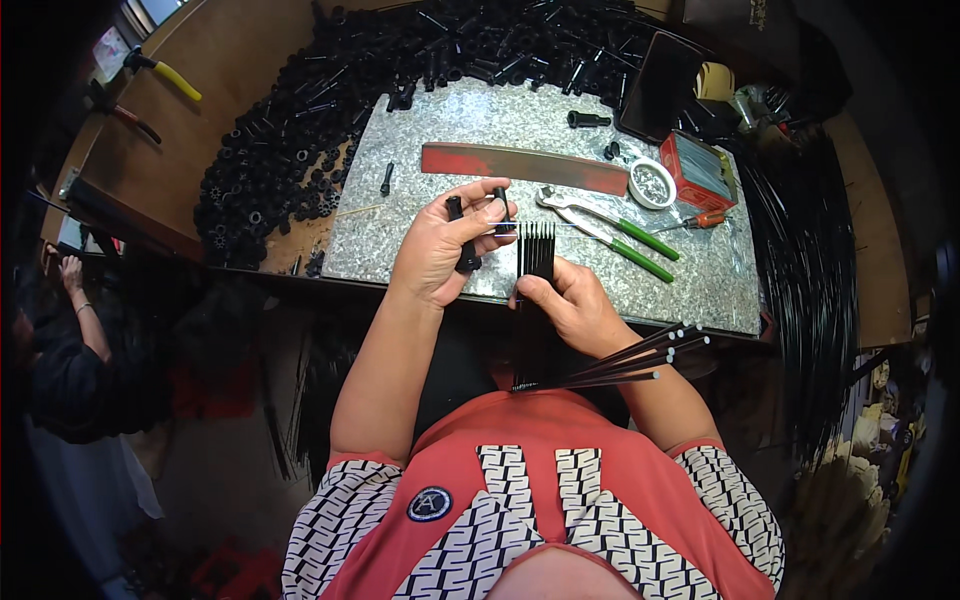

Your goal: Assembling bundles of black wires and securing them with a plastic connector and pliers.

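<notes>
1. My work surface is a grey speckled slab (370, 245), lying on a wooden bench whose raised brown wall (165, 150) stands to the slab's left.
2. Past the slab's far edge and along its left side spreads a heap of black tubular parts (290, 130), too many to count.
3. To the slab's right lies a mass of long black rods (800, 290), also beyond counting; well off to its left, one other person's hand (72, 274) shows.
4. Over the slab's near edge, my left hand (445, 245) is curled, its thumb pressing on two black tubes (466, 255).
5. My right hand (575, 303), at that same edge, pinches one flat bundle of thin black rods (536, 255), thumb in front; I cannot tell their number.
6. Several pale-tipped rods (612, 379) jut out below the slab's near edge.
7. On the slab I count one worn red bar (520, 166), one pair of green-handled pliers (610, 228), one orange-handled screwdriver (706, 219), one white dish (633, 182) and one red box (688, 168).
8. Two single black pieces lie apart on it: one toward its left (387, 180), one toward its far right (588, 120).
</notes>
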A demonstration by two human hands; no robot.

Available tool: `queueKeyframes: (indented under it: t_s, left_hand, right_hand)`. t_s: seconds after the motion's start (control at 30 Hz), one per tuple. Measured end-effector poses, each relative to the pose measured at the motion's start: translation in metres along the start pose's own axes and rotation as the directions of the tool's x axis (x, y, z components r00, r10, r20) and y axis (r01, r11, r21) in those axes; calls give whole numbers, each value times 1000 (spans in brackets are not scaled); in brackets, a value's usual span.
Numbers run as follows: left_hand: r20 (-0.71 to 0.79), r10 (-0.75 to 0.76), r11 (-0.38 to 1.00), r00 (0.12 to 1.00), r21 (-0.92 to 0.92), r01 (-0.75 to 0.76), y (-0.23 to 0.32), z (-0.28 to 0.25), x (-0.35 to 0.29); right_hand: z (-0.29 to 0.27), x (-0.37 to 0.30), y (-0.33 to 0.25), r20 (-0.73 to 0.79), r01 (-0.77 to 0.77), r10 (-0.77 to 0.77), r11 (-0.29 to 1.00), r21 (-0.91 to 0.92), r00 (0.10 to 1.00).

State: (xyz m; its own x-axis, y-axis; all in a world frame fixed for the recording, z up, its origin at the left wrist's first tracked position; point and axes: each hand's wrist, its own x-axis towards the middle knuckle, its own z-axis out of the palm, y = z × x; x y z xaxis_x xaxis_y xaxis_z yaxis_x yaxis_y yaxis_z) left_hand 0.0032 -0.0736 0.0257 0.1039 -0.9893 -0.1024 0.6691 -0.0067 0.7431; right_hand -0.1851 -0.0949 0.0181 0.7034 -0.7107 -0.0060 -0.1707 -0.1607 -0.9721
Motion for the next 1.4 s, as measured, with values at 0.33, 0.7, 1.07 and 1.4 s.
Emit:
queueKeyframes:
  t_s: [0.33,0.7,1.07,1.4]
  left_hand:
    - [44,-48,999,998,22,47,5,2,-3]
    - [37,-57,997,998,48,55,3,4,-4]
    - [186,-44,999,982,30,40,-1,-3,-3]
    - [112,-127,987,986,116,114,-3,-18,-14]
  right_hand:
    - [-3,-2,-4,42,-28,30,999,-46,999]
    - [-2,-1,3,16,2,-1,999,-47,1000]
    - [1,-1,5,-21,48,-48,999,-21,999]
    - [-2,-1,-2,17,-70,71,996,-50,997]
